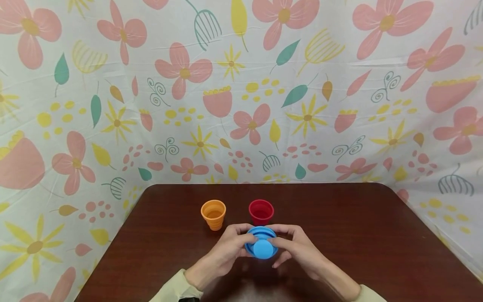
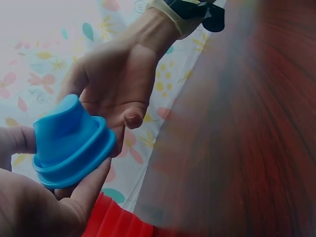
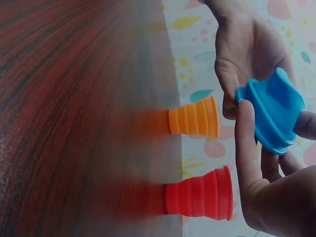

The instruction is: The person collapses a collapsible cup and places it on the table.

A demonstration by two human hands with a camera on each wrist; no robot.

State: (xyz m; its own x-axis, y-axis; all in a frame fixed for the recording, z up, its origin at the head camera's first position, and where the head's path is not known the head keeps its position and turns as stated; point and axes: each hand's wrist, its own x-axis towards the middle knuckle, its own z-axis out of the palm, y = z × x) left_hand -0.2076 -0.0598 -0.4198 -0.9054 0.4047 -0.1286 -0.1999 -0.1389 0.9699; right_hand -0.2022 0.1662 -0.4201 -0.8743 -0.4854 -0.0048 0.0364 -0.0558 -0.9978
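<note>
A blue collapsible silicone cup (image 1: 263, 249), partly folded with its round base facing me, is held between both hands above the table. My left hand (image 1: 228, 248) grips its left side, thumb on the folded wall and fingers at the rim. From the right, my right hand (image 1: 302, 251) pinches it with thumb and forefinger, the other fingers lower down. Both wrist views show the cup's side, where the blue wall (image 2: 64, 131) bulges out of the ringed rim. Just beyond the hands stands a red cup (image 1: 261, 211). An orange cup (image 1: 213, 214) stands farther left.
The dark brown wooden table (image 1: 339, 218) spreads out around the cups and hands. A white cloth (image 1: 241, 79) with printed flowers and leaves hangs behind the table and along its sides. In the right wrist view, the orange and red cups are upright and extended, with ribbed walls.
</note>
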